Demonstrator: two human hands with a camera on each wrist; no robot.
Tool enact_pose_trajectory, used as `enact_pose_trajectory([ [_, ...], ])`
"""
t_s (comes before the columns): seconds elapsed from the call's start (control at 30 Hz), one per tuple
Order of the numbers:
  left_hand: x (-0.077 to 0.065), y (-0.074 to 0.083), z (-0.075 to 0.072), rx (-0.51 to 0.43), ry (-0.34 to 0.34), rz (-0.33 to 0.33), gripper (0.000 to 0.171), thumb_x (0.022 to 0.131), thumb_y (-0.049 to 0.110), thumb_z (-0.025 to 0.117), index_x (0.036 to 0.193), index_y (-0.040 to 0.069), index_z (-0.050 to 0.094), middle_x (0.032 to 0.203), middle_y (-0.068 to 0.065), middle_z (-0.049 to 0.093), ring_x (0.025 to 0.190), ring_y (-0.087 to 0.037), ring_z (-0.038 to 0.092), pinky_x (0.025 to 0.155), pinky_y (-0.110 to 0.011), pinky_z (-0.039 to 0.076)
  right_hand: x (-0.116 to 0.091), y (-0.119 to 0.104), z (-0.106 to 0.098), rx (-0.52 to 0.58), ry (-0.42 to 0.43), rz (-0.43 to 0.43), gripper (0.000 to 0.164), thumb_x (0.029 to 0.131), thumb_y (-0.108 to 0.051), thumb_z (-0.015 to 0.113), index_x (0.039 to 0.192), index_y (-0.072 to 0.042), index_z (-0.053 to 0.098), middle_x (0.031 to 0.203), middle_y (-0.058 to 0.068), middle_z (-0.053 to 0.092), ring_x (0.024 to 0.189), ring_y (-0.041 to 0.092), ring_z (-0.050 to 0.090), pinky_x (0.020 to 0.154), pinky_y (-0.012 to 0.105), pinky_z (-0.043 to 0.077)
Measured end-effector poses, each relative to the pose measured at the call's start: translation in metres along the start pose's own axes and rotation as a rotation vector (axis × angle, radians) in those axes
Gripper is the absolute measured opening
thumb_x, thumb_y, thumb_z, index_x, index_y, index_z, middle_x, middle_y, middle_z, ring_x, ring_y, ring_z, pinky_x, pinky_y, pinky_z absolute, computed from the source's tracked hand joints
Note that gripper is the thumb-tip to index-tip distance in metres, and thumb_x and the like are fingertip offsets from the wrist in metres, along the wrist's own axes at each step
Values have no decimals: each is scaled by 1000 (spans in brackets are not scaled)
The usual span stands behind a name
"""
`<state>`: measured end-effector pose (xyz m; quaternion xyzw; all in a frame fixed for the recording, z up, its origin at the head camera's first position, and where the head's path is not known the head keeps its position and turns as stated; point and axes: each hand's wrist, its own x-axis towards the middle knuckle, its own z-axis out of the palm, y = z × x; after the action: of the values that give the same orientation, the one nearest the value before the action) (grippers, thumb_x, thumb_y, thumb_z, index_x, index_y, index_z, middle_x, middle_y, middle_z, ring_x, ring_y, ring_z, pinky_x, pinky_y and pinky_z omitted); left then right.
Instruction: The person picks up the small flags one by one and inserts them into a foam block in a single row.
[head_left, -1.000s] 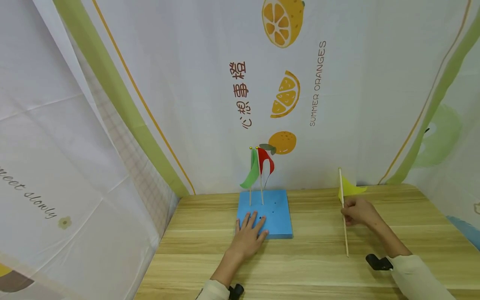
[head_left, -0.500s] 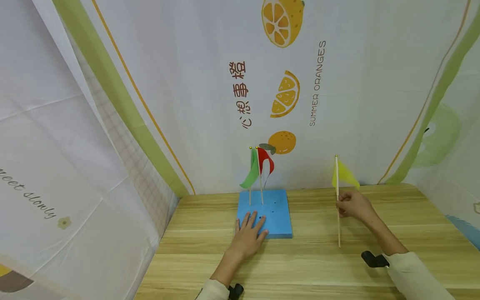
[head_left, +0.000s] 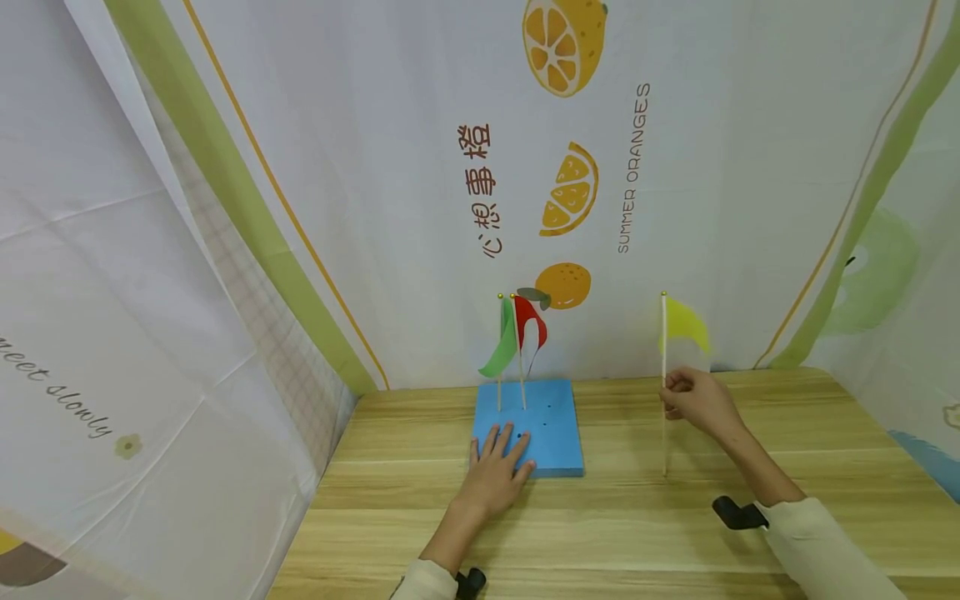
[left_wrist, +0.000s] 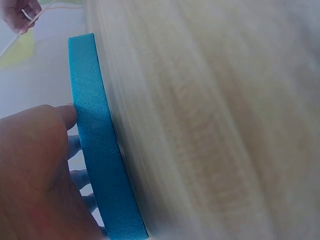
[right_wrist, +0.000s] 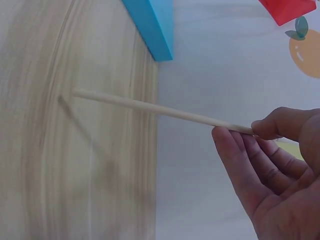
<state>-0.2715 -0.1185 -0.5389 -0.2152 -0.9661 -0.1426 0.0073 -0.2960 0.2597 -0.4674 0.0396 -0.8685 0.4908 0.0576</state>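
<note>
A blue foam block (head_left: 558, 446) with several small holes in its top lies on the table. My left hand (head_left: 495, 477) rests flat on its near left part, fingers spread. Two small flags stand upright in the block's back left area, a green flag (head_left: 501, 350) and a red flag (head_left: 527, 315). To the right of the block, my right hand (head_left: 699, 402) pinches the thin wooden stick of a yellow flag (head_left: 686, 323) between thumb and fingers. The stick (right_wrist: 150, 107) is nearly vertical, its bare lower end just above the table, apart from its shadow in the right wrist view.
The wooden table (head_left: 600, 533) ends at the back against a white cloth (head_left: 405, 208) printed with oranges and lettering. More cloth hangs on the left and right sides. A black wrist mount (head_left: 738, 513) sits by the right sleeve.
My right hand has carried the yellow flag left and upward, and its stick has turned more upright. The left hand has stayed still on the foam block.
</note>
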Motion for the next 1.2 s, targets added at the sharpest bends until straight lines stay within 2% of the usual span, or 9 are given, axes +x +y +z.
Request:
enact_pose_trajectory([
  [0.2,0,0,-1,2,-4,-3,60,114,49,43,168,22,39,177,-14,26,165,-41,19,129,-72,16,2,-9,3,2,33,-35,24,103,-9,63,119,10,64,103,27,73,79,19,76,72,31,67],
  [0.43,-1,1,-2,-7,-2,0,60,114,49,43,167,21,40,176,-15,27,165,-42,21,128,-73,17,10,-19,11,12,81,-98,19,103,-7,66,113,8,68,99,23,74,82,29,78,72,32,67],
  [0.53,-1,2,-3,-7,0,4,60,114,49,44,167,21,41,176,-16,28,164,-43,21,128,-73,18,13,-24,14,18,96,-115,17,102,-7,67,112,7,69,98,21,74,82,29,78,72,31,67],
  [0.73,-2,4,-5,-7,-1,1,60,114,49,44,167,21,41,176,-16,27,164,-43,21,128,-74,18,19,-35,22,32,101,-135,17,102,-7,69,113,6,68,100,21,74,83,24,78,72,29,67],
  [0.8,-2,4,-5,-8,2,3,59,114,48,45,166,20,42,176,-16,28,164,-43,22,128,-74,18,21,-40,25,40,102,-147,16,102,-7,70,112,6,68,101,22,74,83,24,78,73,32,67],
  [0.9,-2,4,-5,-9,2,2,60,114,48,45,166,20,42,176,-16,28,164,-43,22,128,-73,18,25,-47,29,46,101,-159,16,102,-8,71,110,5,69,102,22,74,85,25,77,75,35,68],
  [1.03,-1,4,-5,-11,1,2,60,114,48,44,167,20,41,176,-16,27,164,-43,21,128,-74,17,30,-56,35,52,97,-172,16,102,-8,72,109,6,69,102,22,74,86,26,76,73,31,67],
  [1.2,0,3,-3,-17,2,0,60,114,48,44,167,20,41,176,-16,27,164,-43,21,128,-74,16,38,-67,45,78,83,-185,18,102,-8,72,111,7,70,105,24,74,89,28,77,76,33,67],
])
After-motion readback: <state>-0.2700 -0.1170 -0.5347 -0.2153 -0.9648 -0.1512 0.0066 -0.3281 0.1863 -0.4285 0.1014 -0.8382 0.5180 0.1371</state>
